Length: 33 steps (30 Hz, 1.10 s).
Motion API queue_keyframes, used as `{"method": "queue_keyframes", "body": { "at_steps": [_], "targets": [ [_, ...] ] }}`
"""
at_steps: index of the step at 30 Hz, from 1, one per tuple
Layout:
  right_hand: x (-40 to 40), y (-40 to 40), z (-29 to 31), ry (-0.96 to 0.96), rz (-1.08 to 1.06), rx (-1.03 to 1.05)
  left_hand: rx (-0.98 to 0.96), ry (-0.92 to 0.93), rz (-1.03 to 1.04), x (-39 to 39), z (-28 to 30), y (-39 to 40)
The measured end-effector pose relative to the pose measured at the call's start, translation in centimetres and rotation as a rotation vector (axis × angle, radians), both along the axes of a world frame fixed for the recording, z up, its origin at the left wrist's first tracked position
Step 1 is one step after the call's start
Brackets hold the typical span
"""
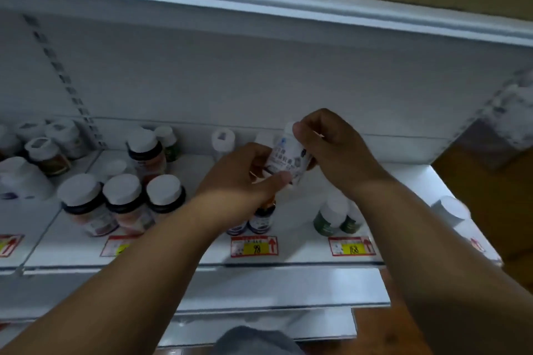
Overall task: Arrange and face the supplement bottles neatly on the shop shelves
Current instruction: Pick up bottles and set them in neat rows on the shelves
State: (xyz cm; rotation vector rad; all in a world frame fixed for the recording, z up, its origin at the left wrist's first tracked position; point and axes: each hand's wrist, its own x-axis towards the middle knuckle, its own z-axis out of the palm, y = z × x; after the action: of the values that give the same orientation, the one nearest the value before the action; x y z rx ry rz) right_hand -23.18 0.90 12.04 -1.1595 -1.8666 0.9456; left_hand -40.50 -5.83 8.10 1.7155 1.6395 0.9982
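A white supplement bottle (288, 157) with dark print on its label hangs tilted above the middle of the white shelf (305, 248). My left hand (245, 179) grips its lower end from the left, thumb along the bottom. At its cap end my right hand (331, 144) curls around from the right. Below my hands stand two small dark blue bottles (261, 220), partly hidden by my left wrist. Two green bottles (331, 217) with white caps stand to the right of them.
Three white-capped bottles with reddish contents (127, 204) line the shelf's front left, more bottles behind them and on the neighbouring shelf (43, 153). A white bottle (222, 141) stands at the back. Price tags (253, 245) run along the front edge. A lone white cap (450, 209) shows at far right.
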Motion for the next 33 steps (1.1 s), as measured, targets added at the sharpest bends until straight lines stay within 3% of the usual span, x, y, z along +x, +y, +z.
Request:
{"method": "queue_keyframes", "body": {
  "at_steps": [5,12,21,26,33],
  "targets": [
    [6.4,-2.8,0.4,0.027,-0.146,0.022,0.084,-0.049,-0.056,6.6,-0.2,0.0],
    [18.4,-3.5,-0.8,-0.009,-0.186,0.015,0.130,0.066,-0.144,16.4,-1.1,0.4],
    [34.5,1.6,-4.9,-0.042,-0.404,0.054,0.144,0.418,-0.170,32.1,-3.6,5.3],
    [37.6,4.0,-8.6,-0.088,-0.301,-0.062,-0.022,0.653,-0.132,37.0,-5.8,8.3],
    [37.1,5.0,-13.2,-0.320,-0.046,-0.084,-0.090,0.709,-0.158,36.8,-8.1,10.3]
  ]
}}
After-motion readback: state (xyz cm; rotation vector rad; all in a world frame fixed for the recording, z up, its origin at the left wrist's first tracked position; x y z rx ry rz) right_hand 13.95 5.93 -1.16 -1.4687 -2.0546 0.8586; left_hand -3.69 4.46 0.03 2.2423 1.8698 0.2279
